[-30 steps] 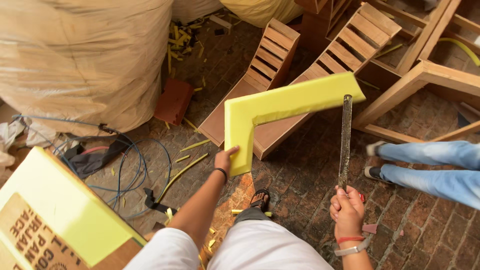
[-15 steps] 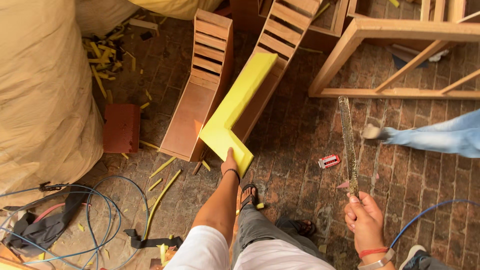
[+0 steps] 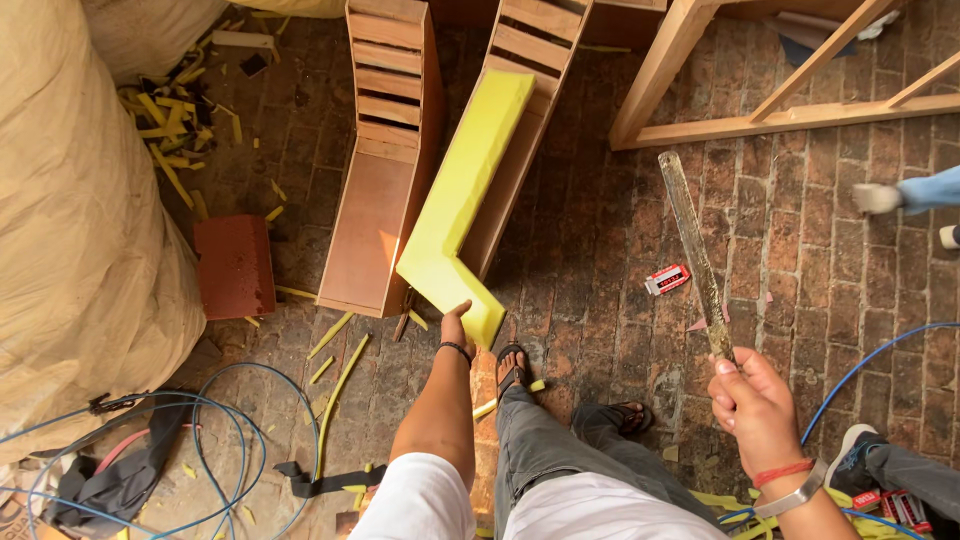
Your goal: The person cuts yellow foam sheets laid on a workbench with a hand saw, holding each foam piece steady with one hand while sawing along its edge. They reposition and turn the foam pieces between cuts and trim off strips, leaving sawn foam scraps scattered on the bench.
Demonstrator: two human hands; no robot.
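gripping left hand [image 3: 455, 322] partly hidden behind yellow foam [image 3: 462, 205]

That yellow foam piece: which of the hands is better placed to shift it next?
Probably the left hand: it already grips the bent end of the yellow foam piece, which lies on a wooden frame. The right hand is off to the side, holding a long blade.
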